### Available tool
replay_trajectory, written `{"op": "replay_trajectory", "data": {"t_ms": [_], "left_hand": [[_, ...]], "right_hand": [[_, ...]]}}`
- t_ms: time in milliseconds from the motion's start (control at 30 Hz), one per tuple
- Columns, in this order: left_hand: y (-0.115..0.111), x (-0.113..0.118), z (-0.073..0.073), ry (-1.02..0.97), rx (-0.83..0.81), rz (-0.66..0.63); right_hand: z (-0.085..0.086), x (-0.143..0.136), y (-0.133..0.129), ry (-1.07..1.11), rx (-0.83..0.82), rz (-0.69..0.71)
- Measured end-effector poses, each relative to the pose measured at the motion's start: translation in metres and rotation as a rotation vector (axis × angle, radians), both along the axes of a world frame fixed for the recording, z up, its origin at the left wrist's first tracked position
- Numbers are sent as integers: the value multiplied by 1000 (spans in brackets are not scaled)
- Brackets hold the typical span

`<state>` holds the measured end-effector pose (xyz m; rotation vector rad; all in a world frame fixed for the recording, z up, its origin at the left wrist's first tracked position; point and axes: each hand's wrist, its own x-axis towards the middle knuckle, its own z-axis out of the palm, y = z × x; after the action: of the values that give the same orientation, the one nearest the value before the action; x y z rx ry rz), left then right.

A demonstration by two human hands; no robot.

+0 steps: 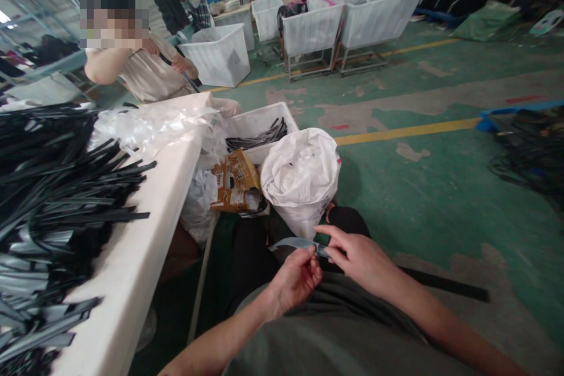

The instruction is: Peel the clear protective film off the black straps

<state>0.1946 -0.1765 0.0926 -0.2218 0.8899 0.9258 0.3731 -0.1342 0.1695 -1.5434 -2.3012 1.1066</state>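
Note:
Over my lap, my left hand (297, 275) pinches a thin, glossy grey strip (291, 242) between thumb and fingertips. Its curved free end points left. My right hand (359, 255) closes thumb and finger on the same strip just to the right, with the forefinger raised. Beyond my right forearm a flat black strip (460, 288) sticks out; whether it joins the grey one is hidden by the arm. Right in front of my knees stands a white woven sack (302, 179) with pale contents.
On my left, a white table (165, 205) bears a pile of black strips (48, 188) and clear plastic bags (158, 126). A torn brown carton (240, 179) and a white bin (282, 114) of strips adjoin the sack. A co-worker (150, 70) sits across the table corner.

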Motion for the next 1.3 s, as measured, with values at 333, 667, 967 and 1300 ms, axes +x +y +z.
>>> {"op": "replay_trajectory", "data": {"t_ms": [333, 667, 967, 1300], "left_hand": [[6, 7, 5, 27, 94, -6], [20, -17, -7, 150, 126, 115], [22, -12, 4, 139, 187, 58], [20, 18, 17, 127, 273, -80]], "right_hand": [[1, 6, 2, -40, 14, -16], [16, 34, 0, -56, 19, -67], [-2, 16, 9, 75, -50, -47], [-27, -18, 7, 369, -36, -144]]}}
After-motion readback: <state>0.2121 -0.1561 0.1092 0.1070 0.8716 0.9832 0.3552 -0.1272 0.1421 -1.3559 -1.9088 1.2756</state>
